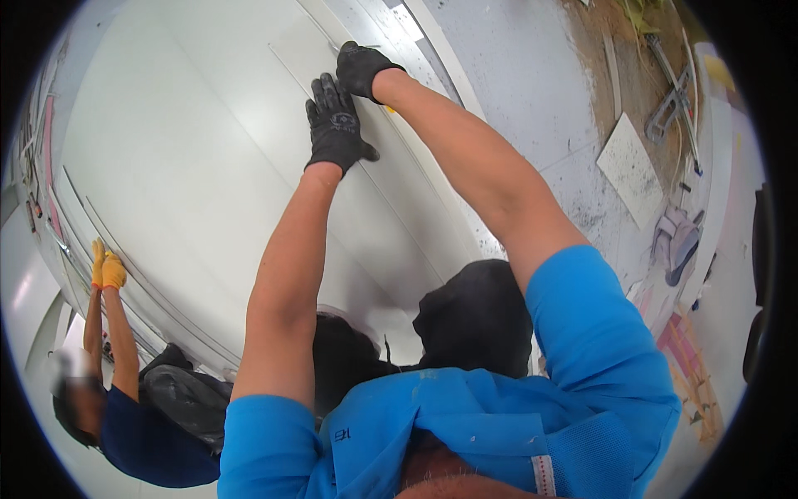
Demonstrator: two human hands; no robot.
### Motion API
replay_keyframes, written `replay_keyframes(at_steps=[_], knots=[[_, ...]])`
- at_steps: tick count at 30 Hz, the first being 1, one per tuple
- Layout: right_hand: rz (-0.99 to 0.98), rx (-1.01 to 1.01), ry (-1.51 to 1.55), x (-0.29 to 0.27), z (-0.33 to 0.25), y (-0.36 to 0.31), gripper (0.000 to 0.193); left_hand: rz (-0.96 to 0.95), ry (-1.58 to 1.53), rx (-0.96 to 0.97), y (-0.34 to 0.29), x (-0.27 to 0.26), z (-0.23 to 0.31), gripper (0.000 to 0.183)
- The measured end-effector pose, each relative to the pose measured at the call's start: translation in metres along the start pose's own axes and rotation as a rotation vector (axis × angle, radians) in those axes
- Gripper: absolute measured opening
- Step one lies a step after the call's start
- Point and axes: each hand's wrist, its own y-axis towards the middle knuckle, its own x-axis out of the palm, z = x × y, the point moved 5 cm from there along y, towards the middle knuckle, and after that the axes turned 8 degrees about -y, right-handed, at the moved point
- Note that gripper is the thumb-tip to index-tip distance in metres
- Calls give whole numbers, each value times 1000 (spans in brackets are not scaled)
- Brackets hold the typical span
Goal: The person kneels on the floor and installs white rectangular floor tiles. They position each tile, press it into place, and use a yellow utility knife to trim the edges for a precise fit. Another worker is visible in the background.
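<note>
Beneath both hands spreads a large, smooth white panel (183, 158) with thin straight lines across it. My left hand (336, 125), in a black work glove, lies flat on the panel with its fingers stretched out. Just beyond it to the right, my right hand (364, 71), also black-gloved, is closed by the panel's right-hand edge strip. Whatever its fingers grip is hidden; a thin line shows close to them. A small bit of yellow peeks out below the right wrist, too little to identify.
At the lower left a co-worker in yellow gloves (110, 268) touches the panel's far-left edge, near long thin strips. On the right lie a white board piece (630, 170), a grey frame-like tool (669, 108), a grey cloth-like item (677, 241) and scraps on the speckled floor.
</note>
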Motion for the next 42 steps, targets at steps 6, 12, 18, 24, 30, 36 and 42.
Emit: replay_keyframes(at_steps=[6,12,18,24,30,36,42], knots=[[32,38,167,22,21,-75,30,64,48,17,3,1,-1,150],[4,62,199,63,44,-159,24,80,84,23,1,1,-5,153],[-46,88,218,97,68,-244,22,98,154,57,10,9,-17,155],[-147,162,200,145,96,-324,20,165,123,188,16,9,-24,154],[-306,228,207,167,114,-418,30,185,176,240,24,11,-38,153],[-205,236,168,229,143,-497,25,220,286,315,43,16,-64,150],[-245,278,193,236,141,-505,24,130,282,230,43,11,-61,148]])
